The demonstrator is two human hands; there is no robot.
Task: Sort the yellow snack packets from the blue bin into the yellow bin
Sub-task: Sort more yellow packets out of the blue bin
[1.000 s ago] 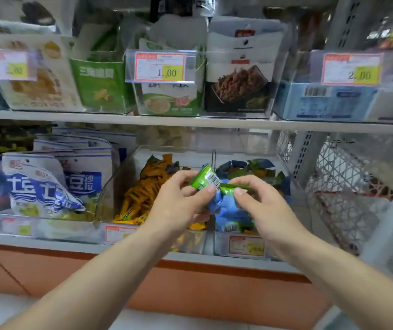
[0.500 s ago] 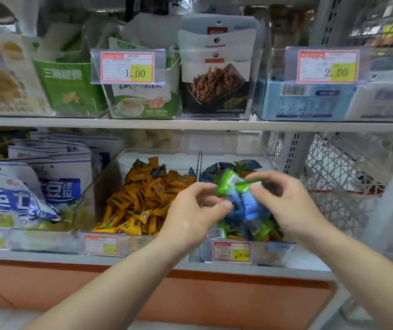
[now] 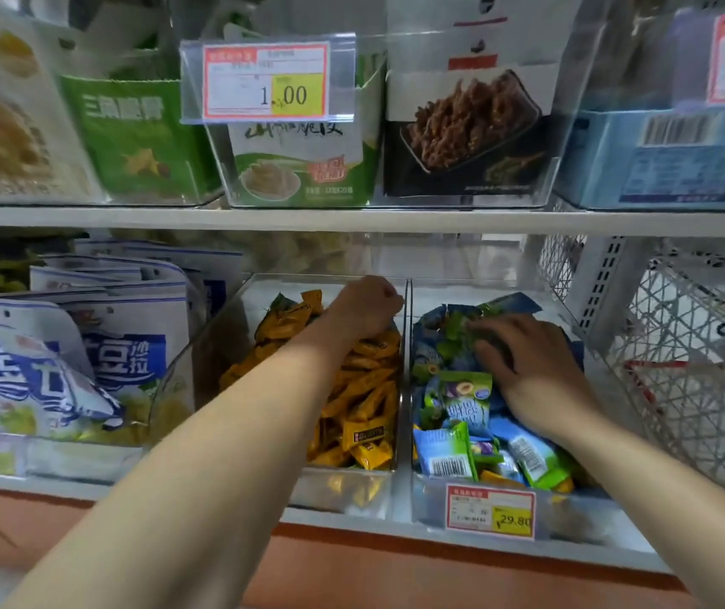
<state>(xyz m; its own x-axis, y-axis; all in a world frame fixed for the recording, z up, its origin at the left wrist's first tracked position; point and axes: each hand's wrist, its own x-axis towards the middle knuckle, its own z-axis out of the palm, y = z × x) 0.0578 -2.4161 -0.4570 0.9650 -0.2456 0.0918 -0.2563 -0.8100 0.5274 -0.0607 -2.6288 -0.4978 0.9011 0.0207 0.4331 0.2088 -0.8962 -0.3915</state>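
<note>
Blue-and-white pouches [image 3: 66,367] are stacked at the left of the lower shelf [image 3: 22,483]. Beside them, the clear yellow bin [image 3: 338,492] is filled with yellow snack packets [image 3: 360,389], most laid with their long axes slanting from the near left toward the far right, a few at the back tipped more steeply. The left hand [image 3: 367,307] is held over the back of this pile, knuckles up and fingers curled under; whether anything is gripped cannot be told. Just past the dividing walls, the blue bin [image 3: 580,516] is heaped with blue and green packets [image 3: 461,406] at mixed angles, and yellow edges [image 3: 496,477] are glimpsed beneath them at the front. The right hand [image 3: 523,362] is laid flat on the heap toward the back, fingers spread and relaxed, nothing grasped. A price tag [image 3: 490,512] marked 29.80 is fixed to that bin's front, and a white wire basket [image 3: 694,367] is seen at the far right.
</note>
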